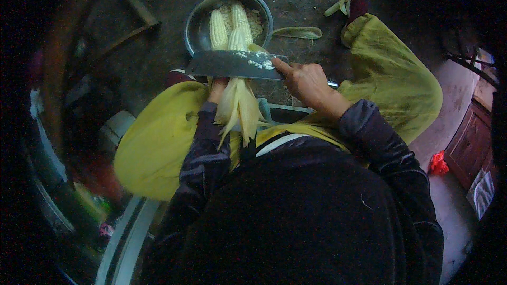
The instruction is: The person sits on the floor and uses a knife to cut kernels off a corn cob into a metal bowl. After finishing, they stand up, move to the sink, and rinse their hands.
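Observation:
My right hand is closed around the handle of a wide, dark cleaver, its index finger stretched along the blade. Loose white kernels cling to the flat of the blade. Under the cleaver, my left hand grips an ear of corn near its base, the fingers partly hidden by the blade. Peeled-back pale husk hangs from that ear toward my lap. Its tip reaches over a metal bowl, where two bare ears, one at left and one behind, lie on loose kernels.
A strip of husk lies on the dark floor right of the bowl. My knees in yellow trousers frame the work. A wooden frame stands at far left; a red bag sits at right.

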A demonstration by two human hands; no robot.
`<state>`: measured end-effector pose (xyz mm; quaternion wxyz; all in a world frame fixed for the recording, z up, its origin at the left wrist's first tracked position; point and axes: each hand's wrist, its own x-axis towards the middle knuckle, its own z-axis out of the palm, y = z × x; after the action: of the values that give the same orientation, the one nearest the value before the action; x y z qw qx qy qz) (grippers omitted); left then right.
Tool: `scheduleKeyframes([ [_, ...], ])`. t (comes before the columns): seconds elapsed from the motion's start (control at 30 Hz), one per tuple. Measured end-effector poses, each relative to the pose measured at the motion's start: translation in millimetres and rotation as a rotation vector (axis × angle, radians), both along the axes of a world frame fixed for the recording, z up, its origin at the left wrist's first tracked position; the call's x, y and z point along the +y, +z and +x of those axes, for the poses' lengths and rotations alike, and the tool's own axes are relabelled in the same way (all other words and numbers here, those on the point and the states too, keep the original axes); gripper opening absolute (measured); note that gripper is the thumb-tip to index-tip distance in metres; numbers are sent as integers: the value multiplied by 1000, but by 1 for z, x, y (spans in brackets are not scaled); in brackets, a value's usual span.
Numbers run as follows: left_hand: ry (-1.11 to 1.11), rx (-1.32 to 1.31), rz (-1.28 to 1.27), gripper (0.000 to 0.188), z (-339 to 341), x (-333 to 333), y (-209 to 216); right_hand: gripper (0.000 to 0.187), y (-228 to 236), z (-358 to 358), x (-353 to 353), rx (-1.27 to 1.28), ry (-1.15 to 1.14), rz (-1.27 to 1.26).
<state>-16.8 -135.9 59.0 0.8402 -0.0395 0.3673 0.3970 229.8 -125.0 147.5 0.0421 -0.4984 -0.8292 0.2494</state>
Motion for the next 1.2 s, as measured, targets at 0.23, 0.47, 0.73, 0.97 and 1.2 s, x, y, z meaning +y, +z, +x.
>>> scheduleKeyframes([
  [0.23,11,10,16,31,4,-3,-3,37,0,-6,-6,-73,-25,-80],
  [0.47,27,25,21,31,7,-9,-6,39,8,-11,-2,-114,-36,-90],
  [0.73,35,25,36,32,17,-9,-11,40,12,-16,0,-137,-78,-65],
  [0.97,134,185,72,33,33,-19,-9,38,36,-29,17,-128,-38,-73],
  [1.2,71,-571,198,34,47,8,-9,33,9,-30,57,-70,-25,-75],
])
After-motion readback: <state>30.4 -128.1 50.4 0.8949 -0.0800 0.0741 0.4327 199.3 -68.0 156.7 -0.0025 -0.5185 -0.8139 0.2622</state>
